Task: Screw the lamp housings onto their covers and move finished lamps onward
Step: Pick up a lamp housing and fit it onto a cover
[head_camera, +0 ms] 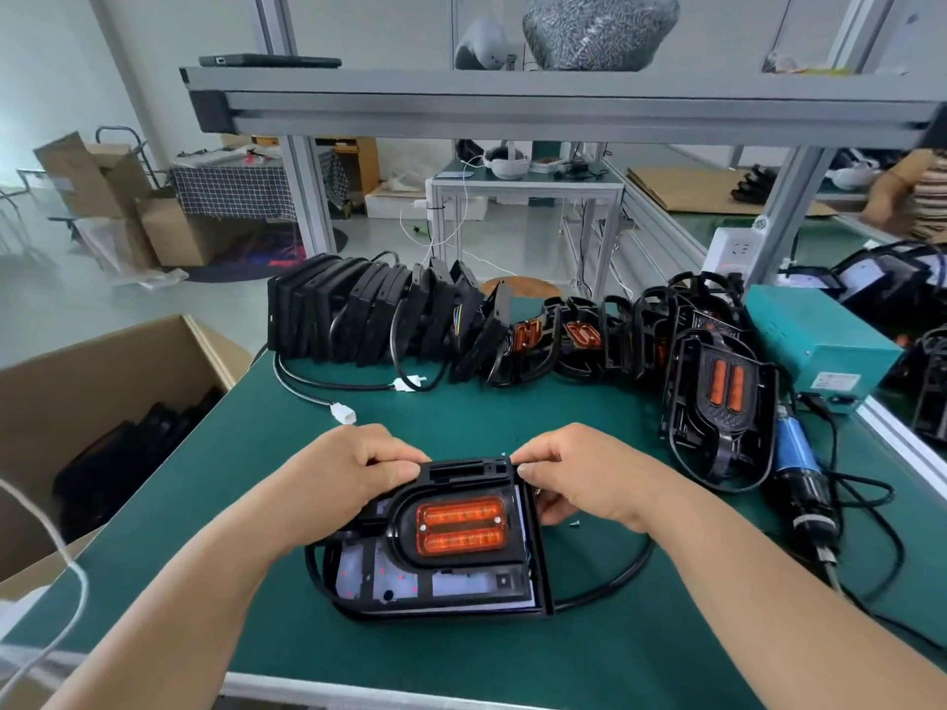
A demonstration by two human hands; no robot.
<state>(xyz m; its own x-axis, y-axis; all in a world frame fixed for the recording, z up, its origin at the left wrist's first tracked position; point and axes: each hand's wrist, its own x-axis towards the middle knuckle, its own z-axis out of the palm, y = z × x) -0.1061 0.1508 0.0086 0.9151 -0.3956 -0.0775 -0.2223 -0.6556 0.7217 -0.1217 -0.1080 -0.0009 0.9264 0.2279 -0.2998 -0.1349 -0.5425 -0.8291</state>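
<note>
1. We held a lamp housing (451, 525), black with an orange lens, at the near middle of the green table (461, 653). It lay on top of its cover (541, 561), a black frame with a pale panel showing beneath.
2. Our left hand (353, 468) gripped the housing's far left corner, fingers curled over the edge and thumb on top.
3. Our right hand (579, 479) pinched the far right corner of the same housing, its fingers bent around the edge.
4. A black cable (615, 581) looped out from the cover's right side and across the table.
5. A small screw (575, 524) lay on the table just beside the cover, below our right hand.
6. Along the far edge stood a row of black covers (358, 310), leaning on one another, and to its right a row of housings (579, 340) with orange parts.
7. One more lamp (722, 397) stood upright on the right, in front of a teal box (815, 340).
8. A blue electric screwdriver (791, 448) lay near the lamp, apart from both hands.
9. A cardboard box (102, 371) with dark parts inside sat left of the table.
</note>
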